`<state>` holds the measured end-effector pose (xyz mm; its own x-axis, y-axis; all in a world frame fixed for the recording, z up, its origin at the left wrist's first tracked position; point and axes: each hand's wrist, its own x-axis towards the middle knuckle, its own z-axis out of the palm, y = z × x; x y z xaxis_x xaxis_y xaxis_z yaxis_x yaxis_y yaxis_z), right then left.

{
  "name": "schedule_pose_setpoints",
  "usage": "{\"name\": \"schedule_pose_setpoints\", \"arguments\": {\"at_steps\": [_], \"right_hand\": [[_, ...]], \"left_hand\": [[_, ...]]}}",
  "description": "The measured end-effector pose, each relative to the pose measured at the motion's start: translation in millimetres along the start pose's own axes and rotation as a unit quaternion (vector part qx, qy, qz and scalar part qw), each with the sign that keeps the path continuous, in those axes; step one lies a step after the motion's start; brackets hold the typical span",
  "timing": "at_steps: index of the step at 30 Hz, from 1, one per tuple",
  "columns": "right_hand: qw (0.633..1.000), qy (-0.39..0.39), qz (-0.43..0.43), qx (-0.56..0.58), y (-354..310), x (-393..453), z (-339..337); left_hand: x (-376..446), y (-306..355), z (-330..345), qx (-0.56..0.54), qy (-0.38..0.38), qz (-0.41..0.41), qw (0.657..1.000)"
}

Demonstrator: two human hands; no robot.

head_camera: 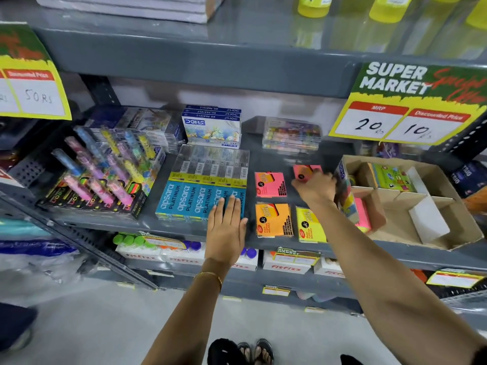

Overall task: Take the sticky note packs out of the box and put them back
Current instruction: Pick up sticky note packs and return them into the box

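Three sticky note packs lie flat on the grey shelf (268,159): a pink pack (270,184), an orange pack (274,219) and a yellow pack (312,224). My right hand (316,188) is closed on another pink pack (305,172), held just above the shelf, left of the cardboard box (453,227). More packs stand inside the box's left compartment (362,214). My left hand (226,225) rests flat, fingers together, on the shelf edge and the front of the blue pencil boxes (195,198).
A rack of coloured highlighters (105,175) fills the shelf's left. White crayon boxes (212,127) and a clear case of pens (291,134) stand at the back. A yellow price sign (405,106) hangs above the box. White cartons (287,263) sit on the lower shelf.
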<state>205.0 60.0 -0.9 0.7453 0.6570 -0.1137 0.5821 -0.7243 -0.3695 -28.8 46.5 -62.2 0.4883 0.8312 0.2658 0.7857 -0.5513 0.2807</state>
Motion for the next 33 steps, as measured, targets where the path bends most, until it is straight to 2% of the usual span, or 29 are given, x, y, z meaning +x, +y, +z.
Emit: {"name": "schedule_pose_setpoints", "arguments": {"at_steps": [6, 17, 22, 29, 33], "right_hand": [[0.995, -0.019, -0.094, 0.034, -49, -37, 23], [0.995, -0.050, -0.073, -0.044, -61, -53, 39], [0.996, -0.033, -0.074, -0.029, -59, -53, 37], [0.990, 0.018, -0.115, 0.078, -22, -66, -4], [0.977, 0.130, -0.087, 0.145, 33, -80, -59]], "left_hand": [[1, 1, 0, -0.008, -0.004, -0.016, 1.000], [1, 2, -4, 0.002, -0.003, -0.011, 1.000], [3, 5, -4, -0.002, 0.000, -0.030, 1.000], [15, 22, -1, -0.001, 0.048, 0.007, 0.999], [19, 26, 8, -0.006, 0.057, -0.009, 0.998]]}}
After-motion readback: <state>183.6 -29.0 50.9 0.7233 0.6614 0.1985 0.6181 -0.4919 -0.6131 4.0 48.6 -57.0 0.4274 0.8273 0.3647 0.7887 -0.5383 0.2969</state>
